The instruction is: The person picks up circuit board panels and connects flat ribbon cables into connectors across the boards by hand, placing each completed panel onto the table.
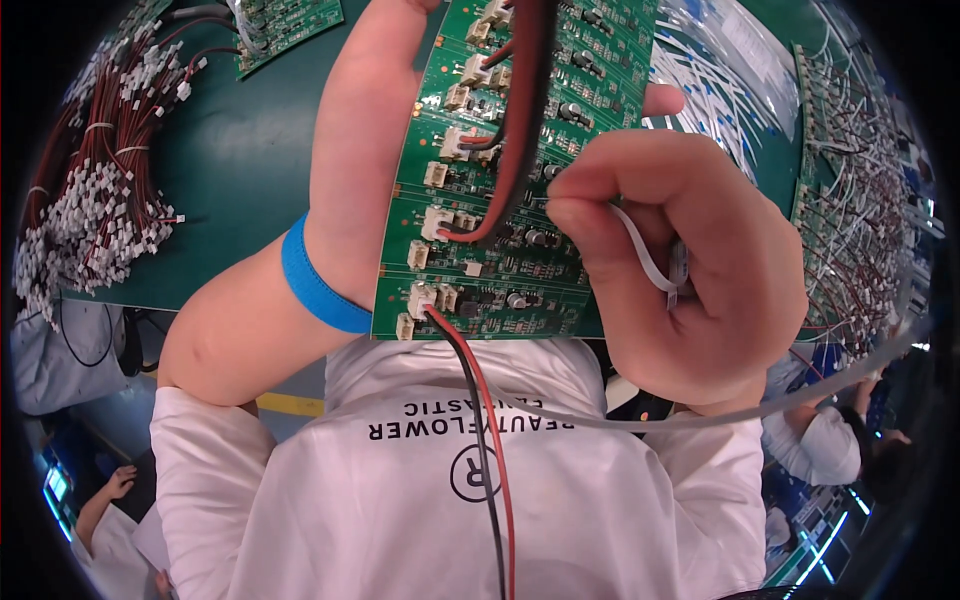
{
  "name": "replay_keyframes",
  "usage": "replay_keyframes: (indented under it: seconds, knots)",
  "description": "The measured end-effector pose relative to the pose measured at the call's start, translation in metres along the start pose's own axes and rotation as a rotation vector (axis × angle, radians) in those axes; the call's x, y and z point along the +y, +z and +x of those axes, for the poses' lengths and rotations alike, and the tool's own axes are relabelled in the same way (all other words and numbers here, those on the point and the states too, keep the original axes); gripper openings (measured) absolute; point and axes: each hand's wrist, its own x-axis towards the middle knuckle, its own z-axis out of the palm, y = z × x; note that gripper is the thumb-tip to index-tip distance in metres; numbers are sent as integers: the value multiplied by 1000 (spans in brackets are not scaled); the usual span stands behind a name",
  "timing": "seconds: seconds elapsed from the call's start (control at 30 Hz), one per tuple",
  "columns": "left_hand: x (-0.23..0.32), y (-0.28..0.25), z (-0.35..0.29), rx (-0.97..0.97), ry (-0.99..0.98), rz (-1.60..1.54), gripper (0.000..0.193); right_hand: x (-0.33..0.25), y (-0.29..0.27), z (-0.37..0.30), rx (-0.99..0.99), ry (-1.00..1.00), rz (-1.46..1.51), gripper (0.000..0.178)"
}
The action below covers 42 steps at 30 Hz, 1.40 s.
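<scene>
My left arm reaches up the left side with a blue band on it, and my left hand [405,8] is mostly cut off at the top edge, against the left edge of a green circuit board [560,90]. A fingertip shows past the board's right edge; whose hand it belongs to is unclear. The board carries rows of white sockets, with red-and-black wires [470,350] plugged into several. Over the board's right part, my right hand [690,250] is closed, thumb and forefinger pinched. A thin white cable [640,245] curls inside its fingers; the pinched end is hidden.
On the green table [250,130], bundled dark red wires with white connectors [110,180] lie at left. White cables with blue ends [710,90] and a plastic bag [745,50] lie at far right. More wired boards [850,200] line the right edge. Other people sit nearby.
</scene>
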Motion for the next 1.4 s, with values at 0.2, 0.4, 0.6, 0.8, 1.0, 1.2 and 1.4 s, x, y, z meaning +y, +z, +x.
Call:
replay_keyframes:
  seconds: [0.2,0.4,0.6,0.8,1.0,1.2,1.4]
  knots:
    - [-4,-15,-11,-268,34,27,58,2,5,1,10,27,81,13]
    - [1,76,-2,1017,-242,-62,61,6,6,0,-25,39,38,15]
    - [-1,59,-15,905,-151,-144,54,7,4,0,-39,48,-43,13]
    - [-6,49,-23,793,-60,-218,47,7,6,0,-31,5,-55,10]
    - [-8,32,-29,667,26,-285,43,11,-2,6,4,12,71,8]
    - [0,35,-32,448,80,-476,61,19,-9,16,165,133,116,5]
    - [6,47,-20,534,-3,-262,77,44,-18,24,259,417,636,7]
